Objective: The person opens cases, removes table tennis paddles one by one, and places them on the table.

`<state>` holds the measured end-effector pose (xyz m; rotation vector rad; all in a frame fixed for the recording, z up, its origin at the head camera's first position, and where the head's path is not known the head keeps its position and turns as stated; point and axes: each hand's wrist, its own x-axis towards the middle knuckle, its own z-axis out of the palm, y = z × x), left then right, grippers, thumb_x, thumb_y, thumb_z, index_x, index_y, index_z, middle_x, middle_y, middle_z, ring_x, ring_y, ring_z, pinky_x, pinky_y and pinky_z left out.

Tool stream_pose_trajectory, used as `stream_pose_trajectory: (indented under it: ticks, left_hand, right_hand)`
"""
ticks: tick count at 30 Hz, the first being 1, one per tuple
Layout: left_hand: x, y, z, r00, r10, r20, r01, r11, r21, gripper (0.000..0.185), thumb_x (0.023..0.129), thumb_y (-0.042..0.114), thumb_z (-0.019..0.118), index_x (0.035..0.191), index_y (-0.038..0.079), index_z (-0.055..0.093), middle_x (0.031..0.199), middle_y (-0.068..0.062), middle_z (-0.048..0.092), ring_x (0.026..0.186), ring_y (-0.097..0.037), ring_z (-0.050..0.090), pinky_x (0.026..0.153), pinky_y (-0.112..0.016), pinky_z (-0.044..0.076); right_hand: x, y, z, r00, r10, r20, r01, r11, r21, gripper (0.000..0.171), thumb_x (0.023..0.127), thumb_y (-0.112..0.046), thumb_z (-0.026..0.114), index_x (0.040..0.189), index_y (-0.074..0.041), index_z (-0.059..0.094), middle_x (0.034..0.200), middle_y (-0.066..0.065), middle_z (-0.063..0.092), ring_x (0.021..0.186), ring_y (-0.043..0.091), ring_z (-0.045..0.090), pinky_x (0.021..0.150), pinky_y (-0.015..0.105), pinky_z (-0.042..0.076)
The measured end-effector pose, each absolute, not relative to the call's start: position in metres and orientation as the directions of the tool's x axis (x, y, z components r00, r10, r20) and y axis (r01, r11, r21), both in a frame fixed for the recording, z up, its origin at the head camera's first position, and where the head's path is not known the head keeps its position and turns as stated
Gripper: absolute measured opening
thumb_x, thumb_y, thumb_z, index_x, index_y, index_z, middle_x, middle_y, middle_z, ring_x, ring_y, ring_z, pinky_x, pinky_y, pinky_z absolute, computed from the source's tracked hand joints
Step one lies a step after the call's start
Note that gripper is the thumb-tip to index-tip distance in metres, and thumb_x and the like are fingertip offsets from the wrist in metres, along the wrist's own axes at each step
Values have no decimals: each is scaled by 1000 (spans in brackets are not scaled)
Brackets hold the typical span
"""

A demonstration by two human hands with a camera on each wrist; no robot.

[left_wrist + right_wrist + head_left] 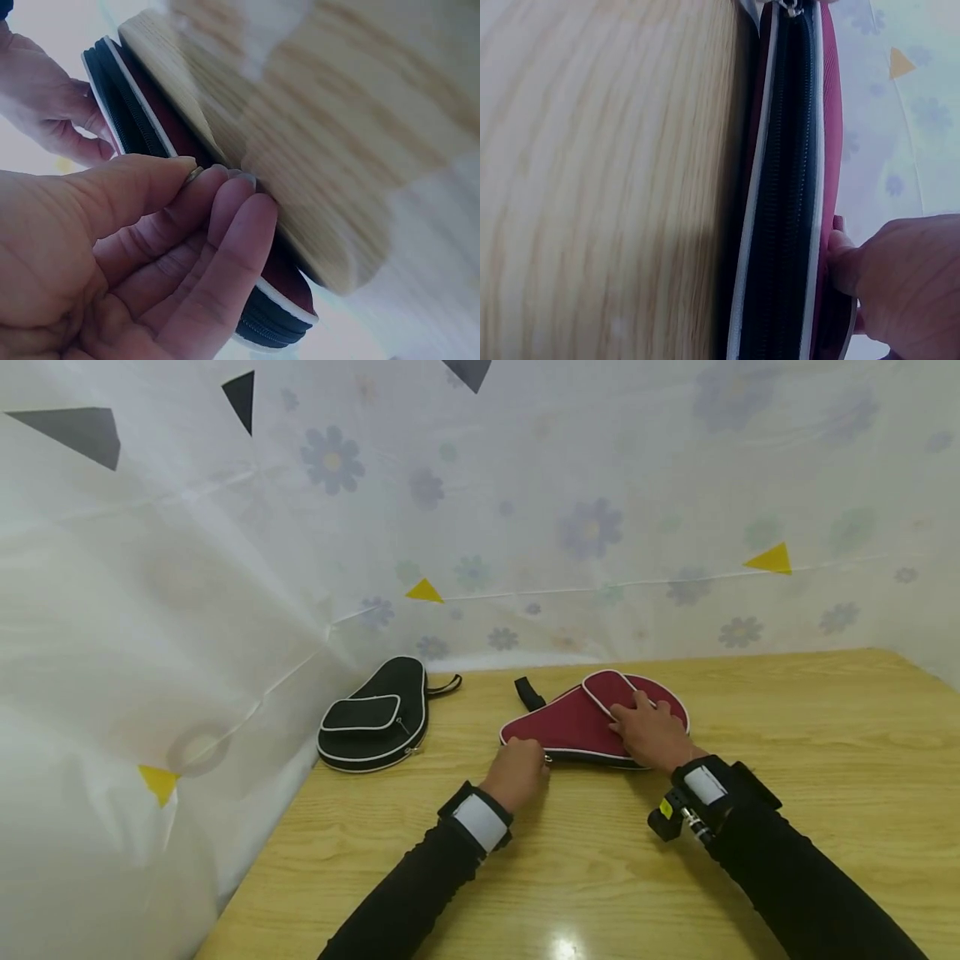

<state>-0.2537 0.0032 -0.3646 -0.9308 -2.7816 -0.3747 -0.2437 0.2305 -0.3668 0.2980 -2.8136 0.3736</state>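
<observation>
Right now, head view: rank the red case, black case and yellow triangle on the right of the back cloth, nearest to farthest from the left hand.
1. Red case: the left hand pinches the zip at its near left edge.
2. Black case: to the left, by the cloth wall, apart from the hand.
3. Yellow triangle: up on the back cloth, far right.

Soft, even daylight filters through the white floral curtain [600, 527], and the head view bends at its edges. A glare spot sits on the wooden surface [562, 947] near the bottom. Both wrist views are close and smeared, probably by motion, with the wood grain blurred.
</observation>
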Motion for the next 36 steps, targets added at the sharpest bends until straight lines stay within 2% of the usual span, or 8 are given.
stream_pose_trajectory:
  ticks: [8,14,19,21,23,28,31,36]
  left_hand:
    - [-250,2,-363,-806,541,239,584,791,180,22,88,6,75,66,5,69,63,-1,64,60,-9,54,53,-25,45]
    - [-251,-4,-364,-769,576,278,627,763,155,26,86,3,75,62,6,66,61,0,62,61,-10,56,55,-26,47]
    - [-251,-5,-365,-760,589,276,641,748,170,28,85,1,74,59,5,64,58,2,55,59,-10,49,54,-26,43]
    - [-252,-6,-366,-755,595,274,648,740,178,28,84,0,74,58,5,63,57,3,51,57,-10,45,53,-25,41]
    - [-253,-6,-367,-754,599,272,651,737,181,28,83,0,74,57,5,62,56,4,49,56,-10,44,52,-25,40]
    - [-255,-4,-369,-771,580,264,632,750,196,26,83,1,74,60,6,64,57,2,53,55,-12,47,51,-27,41]
    - [-256,-3,-368,-789,563,246,612,759,223,21,85,2,74,66,4,65,60,0,55,56,-13,48,52,-26,41]
    - [-255,-2,-364,-801,556,224,598,758,259,15,87,1,73,74,4,67,64,0,55,57,-11,50,53,-25,41]
  right_hand:
    - [-248,245,-371,-917,-196,346,-270,946,-179,11,101,-12,59,104,-2,59,96,26,50,75,44,51,57,57,52]
    - [-246,240,-371,-905,-137,403,-217,963,-159,16,99,-12,61,100,2,56,90,25,52,74,47,53,63,63,51]
    - [-243,216,-372,-842,-40,538,-121,986,-117,18,95,-3,61,97,12,51,92,34,53,84,53,54,72,66,49]
    - [-244,203,-371,-819,-29,573,-118,986,-120,18,94,-1,60,98,14,52,91,35,53,84,52,54,70,63,50]
    - [-246,188,-368,-852,-26,523,-135,976,-171,23,95,-5,61,101,16,53,93,35,54,86,51,56,72,61,52]
    - [-259,151,-354,-979,46,199,-35,921,-387,49,100,-30,62,115,17,56,106,34,58,96,49,63,82,60,54]
    - [-267,134,-353,-986,116,120,58,911,-408,59,99,-40,62,117,16,60,108,34,60,99,49,64,86,61,53]
    - [-276,122,-354,-973,221,69,174,895,-410,66,97,-43,62,125,17,58,114,35,56,103,49,62,91,61,50]
